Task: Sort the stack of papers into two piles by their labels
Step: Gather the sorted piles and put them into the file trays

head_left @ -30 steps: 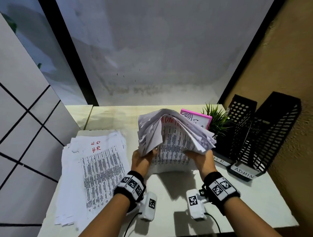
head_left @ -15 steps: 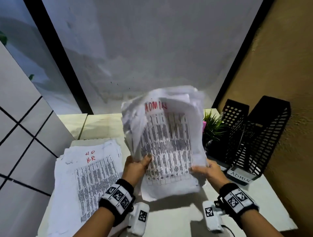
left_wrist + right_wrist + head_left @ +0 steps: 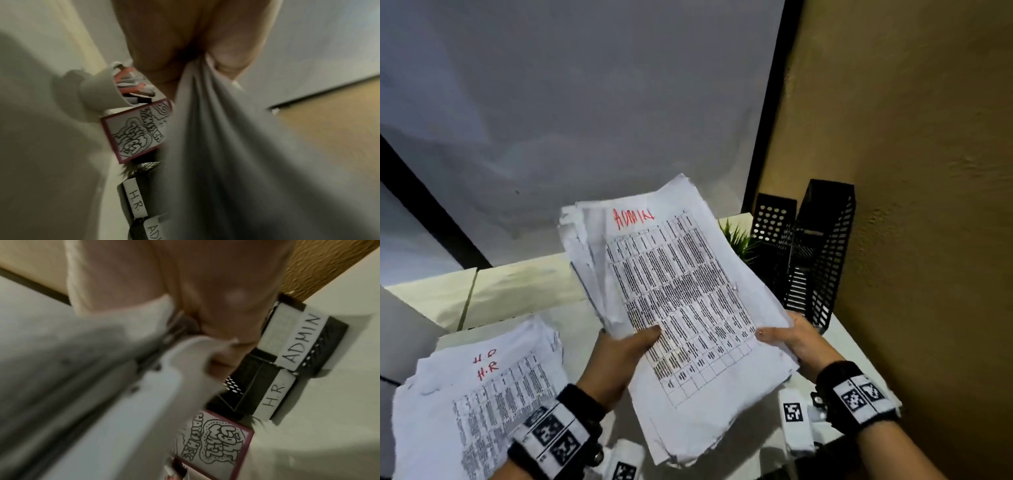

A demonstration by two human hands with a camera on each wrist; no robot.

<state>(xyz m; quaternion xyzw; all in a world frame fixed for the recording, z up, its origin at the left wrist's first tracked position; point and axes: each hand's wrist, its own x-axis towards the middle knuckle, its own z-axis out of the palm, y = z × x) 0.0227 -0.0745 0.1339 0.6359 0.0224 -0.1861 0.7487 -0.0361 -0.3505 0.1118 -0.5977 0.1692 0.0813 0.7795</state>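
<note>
**ADMIN stack held up over the table, HR pile lying flat**

Hidden or unclear: the lower edge of the ADMIN stack (image 3: 681,301) covers most of both hands' fingers in the head view. Both wrist views are blurred, and paper fills much of each. The plant (image 3: 739,236) shows only a few green leaf tips past the stack's right edge. In the left wrist view the label on the ADMIN holder (image 3: 153,230) is cut off after "AD". The printed tables on the sheets are too small to read.

Materials and shapes: the ADMIN stack is thin white paper with ragged, uneven edges, red handwriting on the top sheet, tilted up off the table (image 3: 524,291). The left hand (image 3: 619,356) grasps its lower left edge, thumb on top. The right hand (image 3: 794,342) grasps its lower right corner, thumb on top. The HR pile (image 3: 479,404) lies flat on the table, left of the ADMIN stack, its sheets fanned and rumpled. The holders are black perforated metal, upright, right of the ADMIN stack.

Counts: two paper lots; two holders, the HR holder (image 3: 273,395) and the ADMIN holder side by side; one pink-framed doodle card (image 3: 213,441); one plant.
</note>
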